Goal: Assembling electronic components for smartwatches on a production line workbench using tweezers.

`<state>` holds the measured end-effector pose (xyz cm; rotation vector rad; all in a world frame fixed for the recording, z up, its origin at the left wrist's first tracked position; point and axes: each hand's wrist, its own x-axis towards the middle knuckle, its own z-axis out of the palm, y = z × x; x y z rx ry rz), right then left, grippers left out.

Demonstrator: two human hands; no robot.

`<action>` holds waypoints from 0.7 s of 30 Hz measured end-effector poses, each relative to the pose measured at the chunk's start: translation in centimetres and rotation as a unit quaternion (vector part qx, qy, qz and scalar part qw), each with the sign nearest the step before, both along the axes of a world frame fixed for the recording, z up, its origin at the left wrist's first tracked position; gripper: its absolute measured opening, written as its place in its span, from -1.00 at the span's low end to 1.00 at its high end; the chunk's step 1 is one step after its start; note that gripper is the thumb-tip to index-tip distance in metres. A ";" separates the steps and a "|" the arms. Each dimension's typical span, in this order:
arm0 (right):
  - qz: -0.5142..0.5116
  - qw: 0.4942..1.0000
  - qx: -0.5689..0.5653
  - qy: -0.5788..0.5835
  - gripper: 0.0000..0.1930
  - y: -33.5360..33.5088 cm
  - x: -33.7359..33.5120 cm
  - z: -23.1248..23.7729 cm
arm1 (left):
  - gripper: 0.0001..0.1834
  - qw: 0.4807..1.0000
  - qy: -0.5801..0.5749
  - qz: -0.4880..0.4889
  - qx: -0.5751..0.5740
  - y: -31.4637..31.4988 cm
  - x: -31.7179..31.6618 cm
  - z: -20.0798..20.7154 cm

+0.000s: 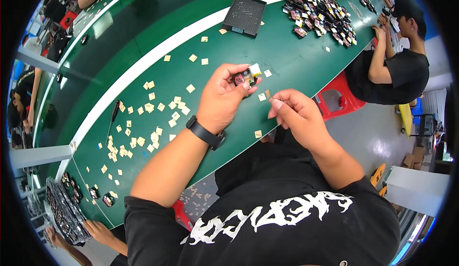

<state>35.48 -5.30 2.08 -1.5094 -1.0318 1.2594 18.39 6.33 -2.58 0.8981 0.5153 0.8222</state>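
Observation:
My left hand (pixel 223 94) is closed round a small black electronic module (pixel 244 78), thumb across its near side. Red circuit board shows in the open casing, and a white and yellow piece (pixel 255 69) sticks up at its upper right. To the right and slightly nearer, my right hand (pixel 294 112) pinches thumb and forefinger together. Whatever is between those fingertips is too small to make out. A small tan piece (pixel 267 93) shows just past the fingertips; I cannot tell whether it is held or lies on the green table (pixel 210 146).
Many small cream paper squares (pixel 149 107) are scattered to the left, near a black-handled screwdriver (pixel 114 111). Farther off stand a black tray (pixel 243 16) and a heap of modules (pixel 318 15). A co-worker (pixel 389 58) sits at the right; another person's hands reach a stack of filled trays (pixel 67 213).

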 end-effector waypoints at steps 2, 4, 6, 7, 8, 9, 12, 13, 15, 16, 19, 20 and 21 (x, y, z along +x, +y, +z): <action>-0.017 0.995 -0.039 0.091 -0.84 1.3 -1.0 0.2 | -0.65 0.998 -0.007 0.022 0.066 -0.1 0.0 -0.8; -0.020 0.991 -0.038 0.126 -0.87 2.4 -1.6 -0.2 | -0.65 0.997 -0.015 0.034 0.065 -0.3 0.0 -0.8; -0.030 0.988 -0.036 0.150 -0.86 3.0 -2.0 -0.7 | -0.65 0.997 0.021 0.037 0.059 -0.4 -0.2 -0.9; -0.028 0.988 -0.036 0.148 -0.86 3.3 -2.2 -1.0 | -0.65 0.997 0.019 0.039 0.059 -0.4 -0.2 -1.0; -0.030 0.983 -0.047 0.173 -0.85 3.6 -2.3 -1.3 | -0.66 0.996 0.026 0.035 0.072 -0.3 -0.3 -1.3; -0.032 0.978 -0.058 0.197 -0.83 3.7 -2.3 -1.3 | -0.67 0.995 0.032 0.031 0.084 -0.4 -0.2 -1.4; -0.039 0.973 -0.077 0.212 -0.81 4.7 -2.2 -1.0 | -0.68 0.995 0.036 0.015 0.096 -0.1 -0.4 -1.4; -0.039 0.973 -0.077 0.212 -0.81 4.8 -2.0 -1.0 | -0.68 0.995 0.036 0.015 0.096 0.0 -0.4 -1.4; -0.040 0.962 -0.079 0.258 -0.79 4.8 -1.5 -1.3 | -0.67 0.997 0.019 0.004 0.072 0.2 -0.3 -1.4; -0.041 0.962 -0.078 0.258 -0.79 4.8 -1.5 -1.4 | -0.67 0.997 0.019 0.002 0.072 0.2 -0.2 -1.4; -0.073 0.961 -0.063 0.261 -0.79 4.6 -1.8 -1.6 | -0.67 0.997 0.022 0.011 0.070 -0.1 0.1 -1.1; -0.081 0.967 -0.043 0.236 -0.79 4.5 -2.1 -1.8 | -0.67 0.998 0.029 0.013 0.057 -0.1 0.1 -0.9; -0.088 0.973 -0.022 0.211 -0.80 4.3 -2.4 -1.9 | -0.67 0.998 0.035 0.016 0.045 -0.1 0.0 -0.8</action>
